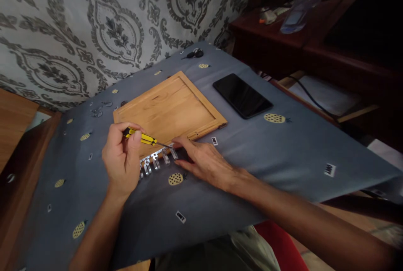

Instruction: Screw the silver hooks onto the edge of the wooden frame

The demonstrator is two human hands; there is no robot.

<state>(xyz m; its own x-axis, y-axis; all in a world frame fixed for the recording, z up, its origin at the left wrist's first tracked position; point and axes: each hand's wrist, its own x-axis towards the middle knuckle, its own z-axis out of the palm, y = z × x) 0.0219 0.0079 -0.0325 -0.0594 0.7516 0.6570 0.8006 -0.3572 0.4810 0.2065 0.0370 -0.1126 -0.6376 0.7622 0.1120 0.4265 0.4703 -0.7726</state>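
My left hand is closed round a yellow and black screwdriver, whose tip points right at the end of a silver metal hook rail. The rail lies along the near edge of a wooden board on a grey cloth-covered table. My right hand rests flat on the cloth, fingers stretched out, fingertips touching the right end of the rail beside the screwdriver tip.
A black phone lies face up right of the board. A small dark object sits at the far table edge by the patterned wall. Small metal parts lie left of the board. A dark wooden shelf stands at the right.
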